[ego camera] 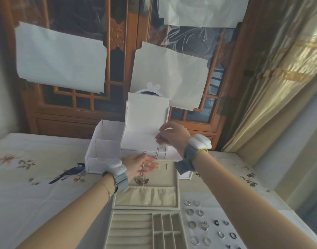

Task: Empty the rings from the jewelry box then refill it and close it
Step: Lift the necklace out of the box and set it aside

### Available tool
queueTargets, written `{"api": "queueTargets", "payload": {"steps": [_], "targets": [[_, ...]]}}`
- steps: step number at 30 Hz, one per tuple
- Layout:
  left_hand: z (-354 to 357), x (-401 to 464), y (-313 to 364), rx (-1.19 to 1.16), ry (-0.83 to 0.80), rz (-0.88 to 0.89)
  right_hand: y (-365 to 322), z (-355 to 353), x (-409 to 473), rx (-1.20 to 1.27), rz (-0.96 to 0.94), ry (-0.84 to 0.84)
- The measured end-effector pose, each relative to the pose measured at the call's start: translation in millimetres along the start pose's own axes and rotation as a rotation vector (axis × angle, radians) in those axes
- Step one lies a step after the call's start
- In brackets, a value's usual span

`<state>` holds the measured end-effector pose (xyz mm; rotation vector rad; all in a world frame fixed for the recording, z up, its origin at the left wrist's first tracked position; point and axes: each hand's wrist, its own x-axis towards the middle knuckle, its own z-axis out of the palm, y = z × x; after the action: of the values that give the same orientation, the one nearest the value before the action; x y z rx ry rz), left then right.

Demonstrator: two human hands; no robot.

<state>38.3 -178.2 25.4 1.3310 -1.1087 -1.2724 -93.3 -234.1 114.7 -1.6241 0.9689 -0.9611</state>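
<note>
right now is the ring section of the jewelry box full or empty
Empty. The ring slots of the open jewelry box show only bare beige rolls, and the rings lie on the tablecloth to its right.

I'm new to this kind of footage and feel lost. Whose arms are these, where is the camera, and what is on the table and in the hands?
There is one picture, from a camera worn on a person's head, looking down at their own hands. Both wrists carry strapped-on white devices. On the tablecloth sits an open beige jewelry box; its ring slots look empty, and the rings lie in rows to its right. The right hand pinches a thin chain. The left hand holds a chain with a winged pendant at the upright lid. White boxes stand behind.
</note>
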Motion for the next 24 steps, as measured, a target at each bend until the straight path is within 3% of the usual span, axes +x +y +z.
{"api": "queueTargets", "payload": {"steps": [9, 15, 24], "targets": [[-3, 4, 23, -0.092, 0.002, -0.045, 27, -3, -9, -0.651, -0.041, -0.196], [-6, -4, 37, -0.134, -0.038, -0.084, 22, 1, -23, -0.699, -0.087, -0.226], [-5, -39, 63, -0.22, -0.139, -0.086, -3, 18, -42, -0.691, 0.003, -0.17]]}}
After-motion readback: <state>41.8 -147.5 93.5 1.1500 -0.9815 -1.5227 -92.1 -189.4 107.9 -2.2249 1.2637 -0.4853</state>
